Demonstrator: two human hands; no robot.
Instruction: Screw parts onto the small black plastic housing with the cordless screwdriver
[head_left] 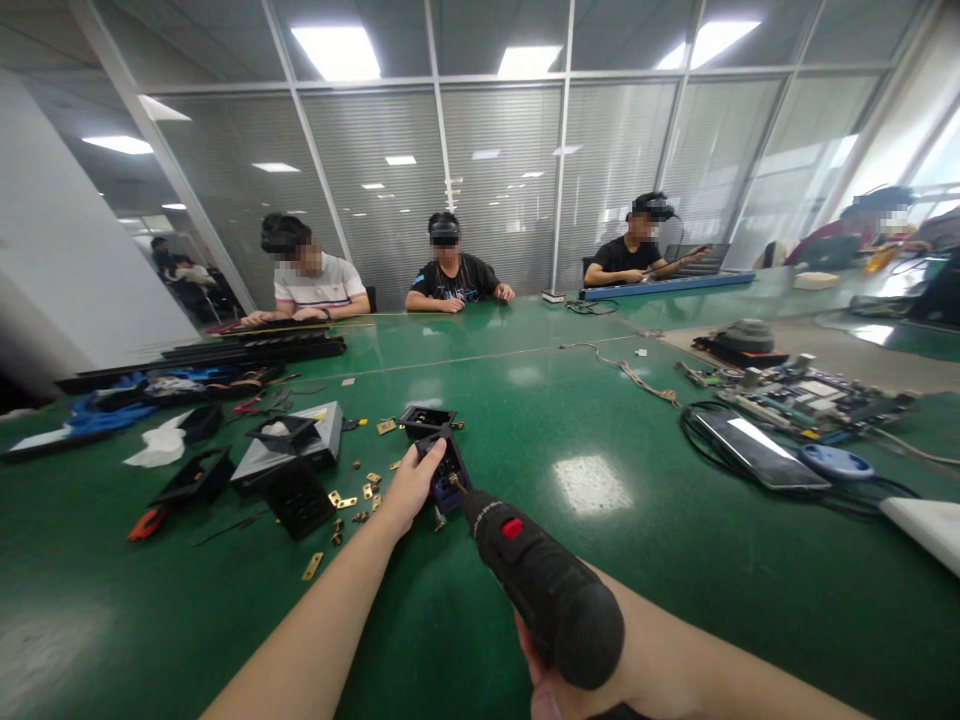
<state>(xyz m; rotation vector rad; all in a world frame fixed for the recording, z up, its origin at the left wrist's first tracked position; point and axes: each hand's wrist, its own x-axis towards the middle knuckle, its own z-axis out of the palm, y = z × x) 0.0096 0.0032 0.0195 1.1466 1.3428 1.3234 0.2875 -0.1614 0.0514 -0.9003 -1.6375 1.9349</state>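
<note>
**Screwdriver on the housing, loose parts still waiting**

Your right hand (559, 665) sits closest to the lens, wrapped around the butt of the black electric screwdriver (536, 575), which has a red switch. Its bit angles down and away into the small black housing (444, 470) on the green table (675, 540). Your left hand (409, 490) is clamped on the near left edge of that housing, thumb on top, pinning it flat. Both forearms stretch forward, the left coming in from the lower left, the right from the lower right, hands set apart by the length of the tool.

By the look of it, you are midway: a second black housing (427, 418) lies just beyond the first, and brass fittings (352, 500) are scattered to the left, unfitted. Whether the screw under the bit is seated I cannot tell.

Further left lie more black plastic parts (300, 495) and a grey box (296, 445). To your right sit a circuit board (802, 395) and a tablet (757, 450). Other people sit at the far side.
</note>
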